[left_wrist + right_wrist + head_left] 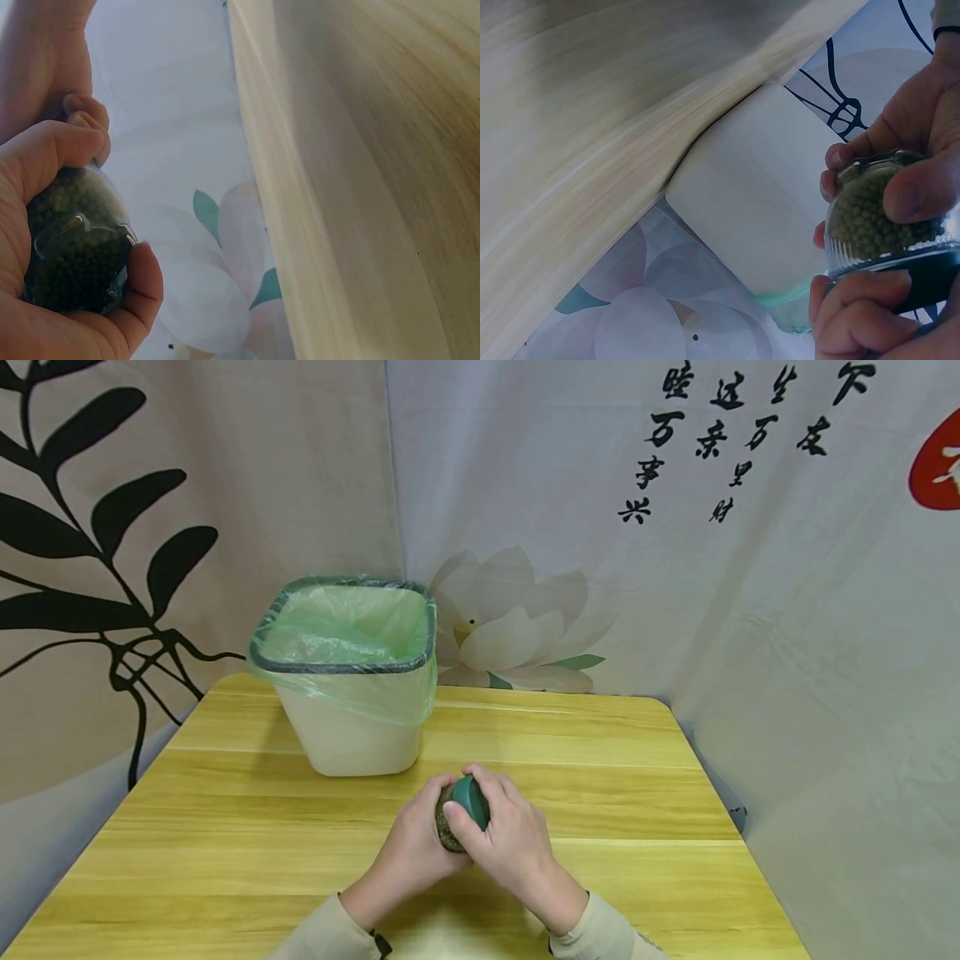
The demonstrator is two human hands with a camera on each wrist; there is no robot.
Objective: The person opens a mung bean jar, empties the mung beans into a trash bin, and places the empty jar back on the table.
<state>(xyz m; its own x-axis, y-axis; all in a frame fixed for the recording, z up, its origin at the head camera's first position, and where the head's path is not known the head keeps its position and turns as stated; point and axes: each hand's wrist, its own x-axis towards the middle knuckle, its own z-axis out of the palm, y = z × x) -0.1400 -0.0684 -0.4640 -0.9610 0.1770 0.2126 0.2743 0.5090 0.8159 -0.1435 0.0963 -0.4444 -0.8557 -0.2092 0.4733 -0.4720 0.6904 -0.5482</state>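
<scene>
A clear jar [445, 828] with a dark green lid [472, 799] is held in both hands over the wooden table. Small round greenish-brown grains [861, 225] fill the jar, seen through its wall in the right wrist view. My left hand [417, 837] grips the jar's body, thumb on one side and fingers round the other. Over the lid, my right hand [519, 842] has its thumb and fingers curled. The jar's base [79, 247] faces the left wrist camera. Much of the lid is hidden by the right hand in the right wrist view.
A whitish bin [352, 739] lined with a thin green bag [352, 618] stands at the table's back left, beyond the hands. The wooden table [622, 777] runs back to a printed cloth [750, 602] behind and at the right.
</scene>
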